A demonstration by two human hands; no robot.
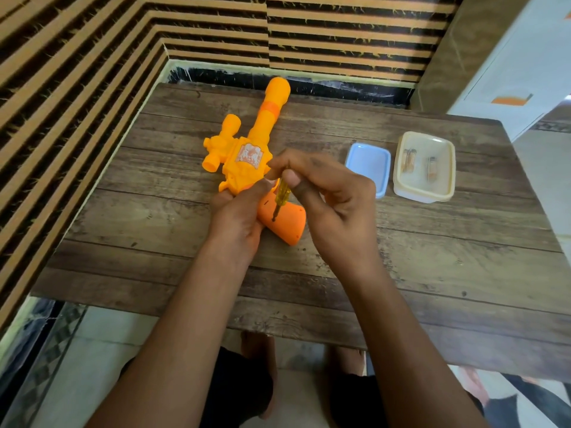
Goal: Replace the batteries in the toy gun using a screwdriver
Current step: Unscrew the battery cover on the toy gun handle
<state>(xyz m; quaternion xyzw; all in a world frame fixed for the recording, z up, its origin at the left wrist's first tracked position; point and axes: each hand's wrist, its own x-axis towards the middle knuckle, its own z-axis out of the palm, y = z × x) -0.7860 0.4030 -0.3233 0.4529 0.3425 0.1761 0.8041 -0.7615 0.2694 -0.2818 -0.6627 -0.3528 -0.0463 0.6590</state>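
striped wall panels back a worn wooden plank table (401,257), where the yellow and orange plastic toy gun (247,156) lies with its barrel pointing far and its orange grip (285,222) near. left hand (239,211) clasps the gun at the grip. right hand (327,196) pinches a yellow-handled screwdriver (280,196), upright, tip pressed on the grip, seemingly on the cover screw.

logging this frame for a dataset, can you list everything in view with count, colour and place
toy gun: 1, yellow-orange, table centre, barrel pointing away
screwdriver: 1, yellow handle, tip on the gun's grip
lid: 1, pale blue, right of the gun
box: 1, cream, right of the lid, batteries inside, count unclear
table: 1, brown wood, against a striped wall
left hand: 1, holding the gun at the grip
right hand: 1, holding the screwdriver
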